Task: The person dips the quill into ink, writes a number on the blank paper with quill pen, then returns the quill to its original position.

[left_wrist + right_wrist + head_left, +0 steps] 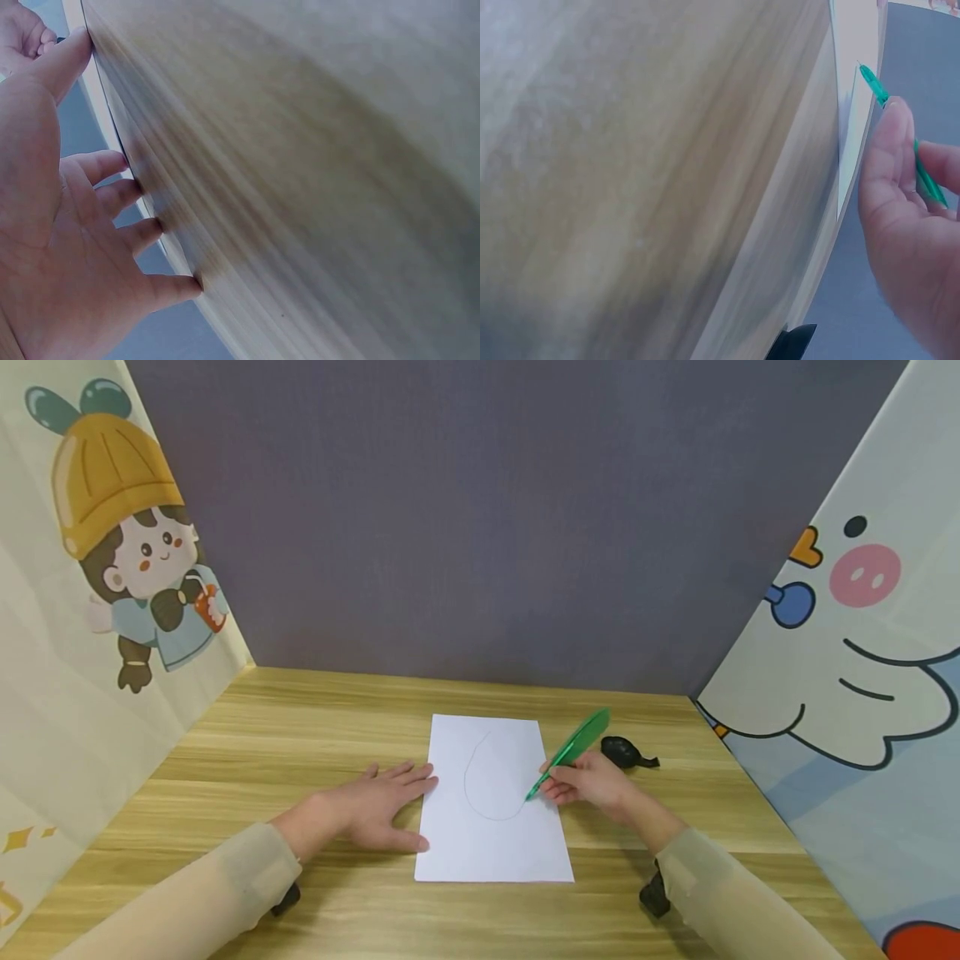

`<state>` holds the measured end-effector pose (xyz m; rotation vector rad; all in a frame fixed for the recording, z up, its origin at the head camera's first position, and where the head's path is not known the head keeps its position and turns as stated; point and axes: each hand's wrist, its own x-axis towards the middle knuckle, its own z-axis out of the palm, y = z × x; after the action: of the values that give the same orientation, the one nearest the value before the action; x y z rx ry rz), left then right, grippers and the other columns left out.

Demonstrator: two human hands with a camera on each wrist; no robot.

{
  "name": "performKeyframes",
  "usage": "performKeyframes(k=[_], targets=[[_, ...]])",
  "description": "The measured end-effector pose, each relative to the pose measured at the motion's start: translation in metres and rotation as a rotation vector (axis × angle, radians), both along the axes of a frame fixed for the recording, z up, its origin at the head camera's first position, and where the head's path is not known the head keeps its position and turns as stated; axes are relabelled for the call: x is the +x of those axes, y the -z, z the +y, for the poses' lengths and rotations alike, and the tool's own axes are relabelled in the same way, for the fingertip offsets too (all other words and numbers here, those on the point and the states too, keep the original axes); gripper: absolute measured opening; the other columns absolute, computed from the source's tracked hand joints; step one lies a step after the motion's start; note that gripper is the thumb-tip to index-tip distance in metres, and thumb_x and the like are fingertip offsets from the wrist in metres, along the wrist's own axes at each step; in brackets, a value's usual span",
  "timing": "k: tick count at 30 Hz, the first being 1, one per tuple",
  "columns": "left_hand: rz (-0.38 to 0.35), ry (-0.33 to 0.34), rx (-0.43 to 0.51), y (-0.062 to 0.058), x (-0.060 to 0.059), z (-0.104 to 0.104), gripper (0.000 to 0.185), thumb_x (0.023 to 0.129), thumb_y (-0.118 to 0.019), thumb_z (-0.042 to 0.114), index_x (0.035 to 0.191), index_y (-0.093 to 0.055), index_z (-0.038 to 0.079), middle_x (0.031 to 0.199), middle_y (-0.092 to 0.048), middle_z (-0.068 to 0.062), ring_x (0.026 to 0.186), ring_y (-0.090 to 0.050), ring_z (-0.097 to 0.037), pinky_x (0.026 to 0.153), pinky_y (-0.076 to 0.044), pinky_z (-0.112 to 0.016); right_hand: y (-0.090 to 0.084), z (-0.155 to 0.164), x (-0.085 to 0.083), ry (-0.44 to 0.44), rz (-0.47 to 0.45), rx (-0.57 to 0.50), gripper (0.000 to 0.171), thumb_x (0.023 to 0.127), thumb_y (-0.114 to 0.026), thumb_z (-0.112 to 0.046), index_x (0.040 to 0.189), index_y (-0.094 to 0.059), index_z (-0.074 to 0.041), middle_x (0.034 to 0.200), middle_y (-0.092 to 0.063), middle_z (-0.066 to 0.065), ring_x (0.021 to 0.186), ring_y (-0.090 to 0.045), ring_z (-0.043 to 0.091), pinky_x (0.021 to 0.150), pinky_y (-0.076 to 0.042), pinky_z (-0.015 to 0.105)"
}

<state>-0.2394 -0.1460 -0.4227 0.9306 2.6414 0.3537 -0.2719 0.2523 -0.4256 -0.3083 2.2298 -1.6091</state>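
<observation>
A white sheet of paper [495, 856] lies on the wooden table, bearing a thin curved line like an open U. My left hand [378, 806] rests flat with spread fingers, its fingertips and thumb at the sheet's left edge. In the left wrist view, that hand [67, 255] shows its palm side. My right hand [592, 783] pinches a green pen [573, 745] with a leaf-shaped top, tilted up to the right. Its tip meets the paper at the line's right end. The right wrist view shows the pen [873, 84] between thumb and fingers of the right hand [915, 232].
A black bulb-shaped thing with a short tail [621, 752] lies just beyond the right hand. Black pieces show under both wrists, one by the left sleeve [287, 900] and one by the right [655, 893]. A grey panel [465, 527] stands behind the table [322, 718].
</observation>
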Motion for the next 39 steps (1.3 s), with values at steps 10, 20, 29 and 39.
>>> performKeyframes(k=[10, 20, 29, 39], targets=[[-0.006, -0.002, 0.012, 0.0, 0.0, 0.0, 0.103, 0.098, -0.067, 0.073, 0.175, -0.031, 0.015, 0.185, -0.021, -0.006, 0.171, -0.018, -0.04, 0.131, -0.015, -0.08, 0.001, 0.002, -0.004, 0.047, 0.01, -0.002, 0.037, 0.112, -0.056, -0.006, 0.137, -0.062, 0.02, 0.107, -0.081, 0.018, 0.093, -0.078, 0.017, 0.087, -0.067, 0.031], [-0.007, -0.014, 0.006, 0.0, 0.0, -0.001, 0.102, 0.098, -0.067, 0.074, 0.175, -0.031, 0.017, 0.185, -0.021, -0.003, 0.172, -0.017, -0.038, 0.132, -0.014, -0.078, 0.002, -0.001, -0.011, 0.103, 0.027, 0.011, 0.036, 0.113, -0.054, -0.005, 0.137, -0.063, 0.02, 0.111, -0.081, 0.023, 0.094, -0.079, 0.017, 0.086, -0.067, 0.03], [-0.006, -0.007, 0.012, -0.001, 0.0, 0.0, 0.102, 0.098, -0.068, 0.072, 0.175, -0.032, 0.015, 0.185, -0.022, -0.004, 0.172, -0.018, -0.039, 0.131, -0.015, -0.079, 0.001, -0.004, -0.015, 0.143, 0.033, 0.013, 0.034, 0.113, -0.054, -0.005, 0.135, -0.064, 0.02, 0.108, -0.081, 0.02, 0.093, -0.079, 0.015, 0.085, -0.068, 0.03], [-0.005, -0.011, 0.006, -0.001, 0.0, 0.0, 0.102, 0.098, -0.067, 0.073, 0.175, -0.031, 0.016, 0.185, -0.021, -0.003, 0.172, -0.017, -0.038, 0.132, -0.015, -0.078, 0.003, -0.006, -0.021, 0.167, 0.041, 0.015, 0.037, 0.113, -0.054, -0.006, 0.138, -0.062, 0.02, 0.108, -0.081, 0.021, 0.092, -0.079, 0.015, 0.085, -0.068, 0.03]])
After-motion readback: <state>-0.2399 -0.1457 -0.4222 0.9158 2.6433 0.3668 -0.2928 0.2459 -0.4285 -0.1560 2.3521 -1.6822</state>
